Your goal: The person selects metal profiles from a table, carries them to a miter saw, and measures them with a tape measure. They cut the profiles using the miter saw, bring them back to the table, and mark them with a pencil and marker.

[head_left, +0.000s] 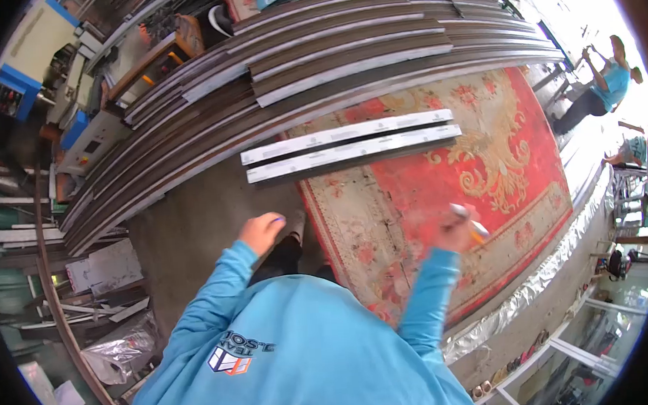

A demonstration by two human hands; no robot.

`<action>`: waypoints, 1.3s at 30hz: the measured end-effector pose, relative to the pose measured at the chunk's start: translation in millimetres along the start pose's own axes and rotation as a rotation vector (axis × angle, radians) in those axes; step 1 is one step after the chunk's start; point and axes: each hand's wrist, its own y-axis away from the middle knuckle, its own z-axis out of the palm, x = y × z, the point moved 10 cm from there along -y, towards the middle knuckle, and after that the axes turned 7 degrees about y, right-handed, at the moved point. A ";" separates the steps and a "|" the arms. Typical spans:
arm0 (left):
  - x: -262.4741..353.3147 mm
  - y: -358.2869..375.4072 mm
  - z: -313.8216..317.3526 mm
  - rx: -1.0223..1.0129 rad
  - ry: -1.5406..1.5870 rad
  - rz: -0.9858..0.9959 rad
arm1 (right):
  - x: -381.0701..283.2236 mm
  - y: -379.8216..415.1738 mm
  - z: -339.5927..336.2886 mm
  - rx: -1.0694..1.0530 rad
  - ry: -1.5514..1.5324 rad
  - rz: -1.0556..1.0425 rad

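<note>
My left hand [259,235] is closed in a pinch in front of my body, above the bare floor. A small blue-purple thing [278,219] shows at its fingertips, too small to name. Farther right, over the red carpet, my right hand [453,232] is blurred, its fingers wrapped round a slim white and orange pen-like thing [459,210]. The tool's ends stick out on both sides of the fist. Ahead of both hands, two long bars with white printed film [349,132] lie side by side, partly across the patterned carpet [412,190].
Long dark profiles [344,53] are stacked beyond the bars. Offcuts [105,268] and a clear plastic bag [125,344] lie at left. Silvery wrapping [526,298] runs along the carpet's right side. Another person [610,88] in blue stands at far right.
</note>
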 end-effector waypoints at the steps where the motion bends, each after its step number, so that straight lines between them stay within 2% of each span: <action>1: -52.4 18.4 -17.3 -0.013 0.022 -0.247 | -45.5 -9.8 -7.4 0.049 0.075 -0.125; 2: -92.5 39.8 -30.4 -0.040 0.138 -0.482 | -75.3 -9.8 -7.5 0.067 0.113 -0.115; 3: -115.7 52.6 -43.5 0.004 0.268 -0.469 | -94.4 -11.1 -7.7 0.039 0.205 -0.150; 5: -153.2 75.1 -59.1 0.195 0.702 -0.660 | -101.5 -8.8 -8.7 0.001 0.300 -0.168; 6: -158.9 76.1 -61.3 0.213 0.702 -0.669 | -97.3 -8.7 -8.9 0.005 0.339 -0.143; 8: -180.3 80.3 -63.4 0.528 1.274 -0.756 | -76.2 -8.1 -11.5 0.006 0.376 -0.080; 9: -202.5 75.5 -65.0 0.554 1.275 -0.756 | -61.0 -5.8 -11.5 -0.012 0.380 -0.064; 11: -253.6 59.2 -60.9 0.601 1.466 -0.742 | -14.8 4.1 -20.5 0.035 0.467 0.105; 13: -250.6 40.1 -71.2 0.747 1.500 -0.828 | 27.3 18.2 -25.3 0.033 0.487 0.186; 14: -253.8 26.5 -76.5 0.759 1.504 -0.831 | 39.3 30.7 -19.1 0.026 0.495 0.191; 16: -269.2 10.0 -89.6 0.912 1.490 -0.879 | 71.7 60.8 -13.6 0.032 0.615 0.333; 17: -277.8 -0.9 -93.1 0.906 1.497 -0.885 | 78.4 70.3 -12.8 0.036 0.622 0.327; 20: -305.6 -32.4 -101.0 1.105 1.605 -0.865 | 89.0 90.7 -20.1 0.042 0.716 0.334; 21: -310.3 -45.4 -98.9 1.082 1.619 -0.877 | 91.6 95.9 -21.0 0.025 0.721 0.358; 23: -314.7 -64.3 -95.1 1.153 1.731 -0.771 | 90.3 103.3 -17.9 0.023 0.743 0.368; 24: -306.5 -72.4 -97.7 1.115 1.756 -0.658 | 87.7 107.4 -11.0 -0.007 0.776 0.355; 25: -310.7 -77.2 -89.0 1.106 1.766 -0.676 | 85.1 112.5 -4.5 -0.037 0.810 0.345; 27: -318.5 -88.8 -92.0 1.188 1.858 -0.460 | 78.9 115.2 -0.9 -0.014 0.850 0.339; 29: -322.0 -91.2 -86.4 1.231 1.862 -0.456 | 78.4 114.2 -1.3 -0.004 0.855 0.336; 31: -311.0 -95.7 -104.7 1.314 1.799 -0.182 | 79.7 113.4 1.8 0.002 0.860 0.323; 32: -313.8 -97.2 -103.3 1.305 1.802 -0.186 | 80.2 112.4 4.8 -0.001 0.863 0.310; 34: -325.8 -92.5 -94.3 1.351 1.784 -0.357 | 83.9 110.2 10.5 -0.016 0.885 0.320; 39: -311.5 -88.4 -88.8 1.392 1.765 -0.446 | 90.8 109.1 23.7 -0.100 0.933 0.322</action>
